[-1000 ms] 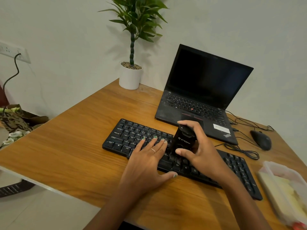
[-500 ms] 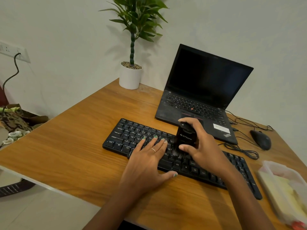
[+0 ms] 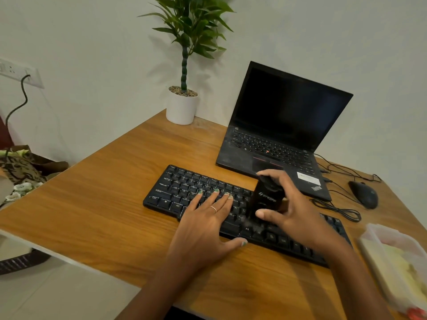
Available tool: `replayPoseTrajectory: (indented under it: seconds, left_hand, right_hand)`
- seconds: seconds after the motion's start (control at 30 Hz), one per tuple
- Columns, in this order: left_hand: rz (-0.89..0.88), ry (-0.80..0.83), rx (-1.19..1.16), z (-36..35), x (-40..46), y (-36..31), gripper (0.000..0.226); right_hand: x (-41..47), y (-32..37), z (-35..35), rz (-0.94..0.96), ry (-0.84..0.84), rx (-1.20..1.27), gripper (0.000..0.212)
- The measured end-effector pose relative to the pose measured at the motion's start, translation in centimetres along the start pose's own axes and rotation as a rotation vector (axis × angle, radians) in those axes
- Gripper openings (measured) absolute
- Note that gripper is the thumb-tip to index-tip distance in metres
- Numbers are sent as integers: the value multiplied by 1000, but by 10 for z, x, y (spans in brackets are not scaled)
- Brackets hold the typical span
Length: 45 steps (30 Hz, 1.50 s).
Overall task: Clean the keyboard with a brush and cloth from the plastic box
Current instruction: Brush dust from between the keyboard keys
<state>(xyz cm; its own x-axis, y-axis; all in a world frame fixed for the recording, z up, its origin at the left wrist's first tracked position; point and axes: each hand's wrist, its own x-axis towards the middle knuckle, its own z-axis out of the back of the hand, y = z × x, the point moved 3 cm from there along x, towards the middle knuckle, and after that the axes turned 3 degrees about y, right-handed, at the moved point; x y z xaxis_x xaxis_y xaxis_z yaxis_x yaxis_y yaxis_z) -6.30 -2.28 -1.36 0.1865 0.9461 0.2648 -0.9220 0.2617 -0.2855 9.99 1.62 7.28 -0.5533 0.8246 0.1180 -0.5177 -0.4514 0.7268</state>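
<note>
On the wooden desk (image 3: 92,211) before a white wall, the flat black keyboard (image 3: 191,192) lies crosswise, and the stubby black brush (image 3: 265,199) has slid slightly down its middle keys since a second ago, so sweeping continues. The right hand (image 3: 293,215) grips the brush upright, while the left hand (image 3: 203,225) presses flat, fingers spread, steadying the keys.

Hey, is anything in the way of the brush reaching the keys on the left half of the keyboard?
Yes. The left hand lies flat across the middle keys of the keyboard, directly left of the brush gripped by the right hand. Keys farther left lie bare.
</note>
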Motion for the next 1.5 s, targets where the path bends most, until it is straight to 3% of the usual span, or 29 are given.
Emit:
replayPoseTrajectory:
  seconds: [0.13,0.23,0.33,0.47,0.6,0.7,0.83,0.9,1.03,1.1,1.2,1.27,1.5]
  left_hand:
    - [4,13,12,0,0,0,93]
    - [12,29,12,0,1,0,92]
    - [12,44,19,1,1,-1,92]
    - [16,38,22,0,1,0,92]
    - [16,24,42,0,1,0,93]
    - [4,32,42,0,-1,-1,92]
    - [-14,24,21,-1,0,-1,94]
    - [-25,3,21,-3,0,0,95]
    - [-43,-46,45,-4,1,0,104]
    - [-42,-63,63,-4,0,0,105]
    - [-35,-38,88,-3,-2,-1,110]
    - [-30,-32,108,-1,-4,-3,112]
    - [-4,-51,119,0,-5,-3,113]
  right_hand:
    - [2,-2,1,-4,-116,-184,70]
    - [-3,-3,-13,70,-115,-42,68]
    - [-8,-12,9,-34,-58,86,67]
    - [-3,-9,10,-59,-91,-37,68]
    - [-2,-3,-18,55,-117,80,69]
    - [-8,-1,2,-49,-24,-32,68]
    - [-27,-7,30,-214,61,-356,66]
    - [-44,-10,35,-205,-85,-342,70]
    - [-84,-19,16,-118,-614,-110,72]
    - [-100,-27,-6,-92,-755,-12,77]
    - [-114,-34,-24,-43,-882,54,86]
    - [-116,-36,-24,-43,-948,80,81]
    - [-116,-43,-22,-27,-947,14,69]
